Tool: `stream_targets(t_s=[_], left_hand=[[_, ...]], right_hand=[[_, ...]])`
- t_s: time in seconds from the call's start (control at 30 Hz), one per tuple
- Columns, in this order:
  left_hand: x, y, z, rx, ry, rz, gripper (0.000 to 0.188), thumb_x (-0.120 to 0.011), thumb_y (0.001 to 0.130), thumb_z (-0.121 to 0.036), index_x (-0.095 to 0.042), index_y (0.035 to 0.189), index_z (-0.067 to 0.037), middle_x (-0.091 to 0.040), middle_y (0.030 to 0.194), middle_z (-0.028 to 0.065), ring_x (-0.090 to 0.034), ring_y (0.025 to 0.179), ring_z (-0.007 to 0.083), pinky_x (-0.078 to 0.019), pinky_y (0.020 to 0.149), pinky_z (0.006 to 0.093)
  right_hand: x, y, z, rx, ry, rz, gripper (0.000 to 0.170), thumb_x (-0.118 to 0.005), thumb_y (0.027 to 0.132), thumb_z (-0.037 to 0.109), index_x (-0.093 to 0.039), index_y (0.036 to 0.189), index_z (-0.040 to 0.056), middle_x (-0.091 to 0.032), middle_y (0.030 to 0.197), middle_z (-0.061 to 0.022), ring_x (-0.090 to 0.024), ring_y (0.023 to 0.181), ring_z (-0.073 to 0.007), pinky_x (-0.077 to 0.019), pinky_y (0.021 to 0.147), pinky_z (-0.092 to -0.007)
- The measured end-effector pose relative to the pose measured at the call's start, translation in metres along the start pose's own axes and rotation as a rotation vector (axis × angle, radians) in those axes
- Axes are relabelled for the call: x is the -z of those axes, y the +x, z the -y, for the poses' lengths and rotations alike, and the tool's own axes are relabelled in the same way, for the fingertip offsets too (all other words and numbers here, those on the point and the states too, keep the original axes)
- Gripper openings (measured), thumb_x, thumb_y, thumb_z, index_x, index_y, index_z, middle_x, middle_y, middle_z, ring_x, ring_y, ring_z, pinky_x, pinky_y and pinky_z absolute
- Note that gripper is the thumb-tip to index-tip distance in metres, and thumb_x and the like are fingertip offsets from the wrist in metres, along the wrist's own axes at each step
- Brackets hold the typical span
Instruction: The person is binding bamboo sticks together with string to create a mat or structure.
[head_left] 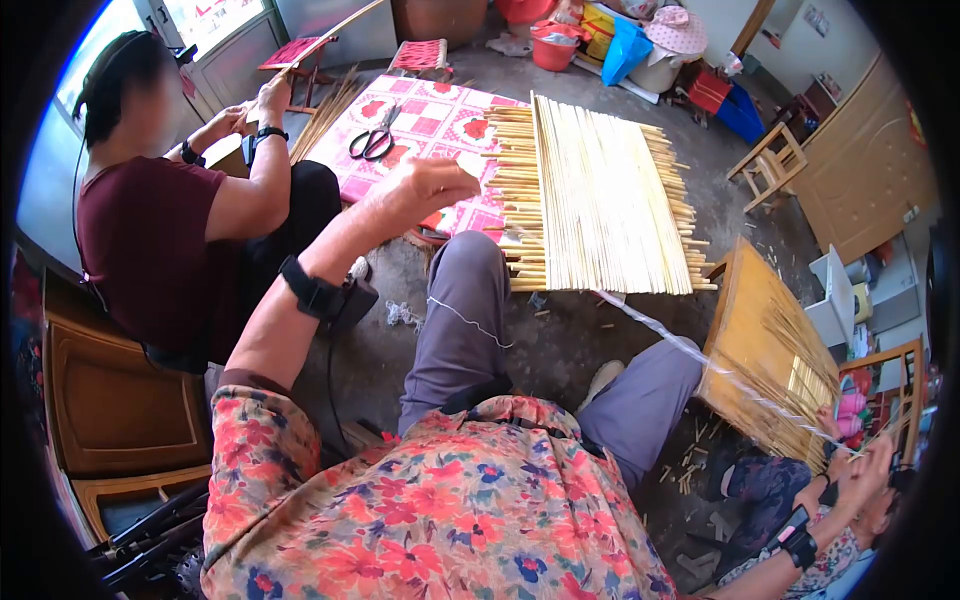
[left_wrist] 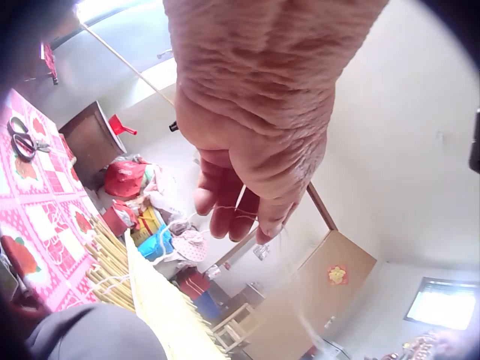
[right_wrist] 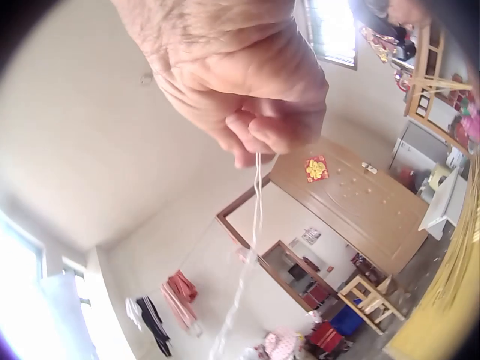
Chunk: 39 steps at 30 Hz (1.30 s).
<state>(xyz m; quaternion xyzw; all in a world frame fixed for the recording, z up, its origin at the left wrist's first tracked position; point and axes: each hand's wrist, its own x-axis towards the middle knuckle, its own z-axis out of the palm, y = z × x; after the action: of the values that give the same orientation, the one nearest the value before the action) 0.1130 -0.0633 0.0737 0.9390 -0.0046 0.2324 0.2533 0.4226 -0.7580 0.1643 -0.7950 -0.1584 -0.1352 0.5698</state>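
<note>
A left hand (head_left: pixel 425 192), fingers curled in, pinches a thin white thread (left_wrist: pixel 236 214) above a seated person's knee, while the right hand (right_wrist: pixel 255 82), nearly closed, grips twisted white strands (right_wrist: pixel 257 202) out to the side. Between the two hands lies a pale mat of slender straw-coloured stalks (head_left: pixel 605 200); black-handled metal scissors (head_left: pixel 373 144) rest beyond the left hand on a pink-and-white patterned tablecloth (head_left: pixel 455 112).

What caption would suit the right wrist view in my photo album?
A right hand pinches two strands of white string, with a red-and-gold decoration on the wooden door beyond.
</note>
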Motion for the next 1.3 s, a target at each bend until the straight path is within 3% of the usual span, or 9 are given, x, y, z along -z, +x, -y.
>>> stream_targets(t_s=[0.1, 0.17, 0.4, 0.57, 0.63, 0.77, 0.93, 1.1, 1.3], left_hand=[[-0.013, -0.022, -0.021, -0.053, -0.049, -0.024, 0.013, -0.057, 0.076, -0.002, -0.058, 0.088, 0.0, -0.058, 0.084, 0.0089, -0.058, 0.078, 0.0217, -0.0464, 0.067, 0.0298], [-0.024, -0.038, -0.03, -0.014, -0.09, -0.042, 0.015, -0.06, 0.073, -0.001, -0.059, 0.088, -0.002, -0.058, 0.089, 0.0104, -0.058, 0.083, 0.0234, -0.047, 0.07, 0.0306], [-0.034, -0.075, -0.055, -0.055, -0.116, -0.032, 0.021, -0.063, 0.067, 0.002, -0.058, 0.086, -0.005, -0.055, 0.1, 0.0111, -0.057, 0.09, 0.0266, -0.0471, 0.074, 0.0325], [-0.043, -0.087, -0.063, -0.153, -0.119, -0.019, 0.023, -0.065, 0.063, 0.0, -0.058, 0.084, -0.006, -0.054, 0.096, 0.0121, -0.056, 0.09, 0.0279, -0.0478, 0.076, 0.0353], [-0.051, -0.087, -0.068, -0.183, -0.135, 0.013, 0.022, -0.063, 0.064, 0.0, -0.058, 0.084, -0.005, -0.054, 0.096, 0.0124, -0.056, 0.091, 0.0281, -0.0481, 0.076, 0.0357], [-0.057, -0.085, -0.071, -0.223, -0.12, 0.031, 0.019, -0.059, 0.067, -0.002, -0.059, 0.086, -0.004, -0.054, 0.097, 0.013, -0.056, 0.092, 0.0283, -0.0484, 0.077, 0.0361], [-0.053, -0.083, -0.077, -0.275, -0.115, 0.046, 0.022, -0.057, 0.065, -0.007, -0.058, 0.087, -0.001, -0.051, 0.1, 0.012, -0.054, 0.094, 0.0275, -0.0475, 0.079, 0.0339], [-0.058, -0.083, -0.078, -0.324, -0.147, 0.078, 0.024, -0.059, 0.062, -0.006, -0.058, 0.086, -0.003, -0.05, 0.101, 0.0131, -0.054, 0.095, 0.0265, -0.0472, 0.079, 0.0327], [-0.062, -0.092, -0.068, -0.344, -0.143, 0.11, 0.025, -0.056, 0.065, -0.01, -0.056, 0.089, 0.0, -0.052, 0.098, 0.014, -0.054, 0.093, 0.0277, -0.0474, 0.077, 0.0327]], right_hand=[[-0.117, -0.057, 0.049, -0.164, -0.396, 0.084, 0.008, -0.049, 0.082, 0.012, -0.053, 0.085, 0.0056, -0.039, 0.059, 0.004, -0.031, 0.046, -0.0033, -0.0235, 0.038, -0.0186], [-0.135, -0.059, 0.03, -0.225, -0.657, 0.513, 0.009, -0.05, 0.08, 0.01, -0.053, 0.083, 0.0024, -0.048, 0.061, 0.0002, -0.037, 0.044, -0.0055, -0.0279, 0.039, -0.0199], [-0.22, -0.088, -0.005, -0.205, -0.785, 0.798, 0.005, -0.055, 0.074, 0.006, -0.055, 0.072, 0.0014, -0.052, 0.056, -0.0113, -0.047, 0.04, -0.0144, -0.0367, 0.042, -0.0287], [-0.231, -0.067, -0.03, 0.071, -1.155, 0.835, 0.006, -0.054, 0.074, 0.006, -0.056, 0.075, -0.0002, -0.052, 0.064, -0.0196, -0.056, 0.056, -0.024, -0.0419, 0.053, -0.0358], [-0.274, -0.066, 0.018, 0.548, -1.035, 0.636, 0.012, -0.05, 0.078, 0.007, -0.056, 0.084, -0.0009, -0.055, 0.072, -0.0182, -0.058, 0.064, -0.0243, -0.0442, 0.057, -0.0331], [-0.377, -0.103, 0.098, -0.197, -0.042, 1.079, 0.019, -0.045, 0.086, 0.012, -0.058, 0.096, 0.0024, -0.061, 0.079, -0.0086, -0.059, 0.066, -0.0127, -0.0459, 0.057, -0.0222], [-0.474, -0.175, 0.096, -0.576, 0.327, 1.706, 0.039, -0.04, 0.09, 0.032, -0.056, 0.097, -0.0034, -0.06, 0.084, -0.0082, -0.058, 0.067, -0.0116, -0.0454, 0.057, -0.0208], [-0.51, -0.201, 0.095, -0.658, 0.611, 1.73, 0.033, -0.048, 0.087, 0.033, -0.06, 0.09, 0.0022, -0.058, 0.076, -0.0011, -0.049, 0.057, -0.0051, -0.0394, 0.051, -0.0187], [-0.536, -0.177, 0.095, -0.956, 0.795, 1.39, 0.021, -0.054, 0.085, 0.019, -0.057, 0.096, 0.0012, -0.056, 0.074, -0.0026, -0.041, 0.05, -0.0015, -0.0311, 0.04, -0.0143]])
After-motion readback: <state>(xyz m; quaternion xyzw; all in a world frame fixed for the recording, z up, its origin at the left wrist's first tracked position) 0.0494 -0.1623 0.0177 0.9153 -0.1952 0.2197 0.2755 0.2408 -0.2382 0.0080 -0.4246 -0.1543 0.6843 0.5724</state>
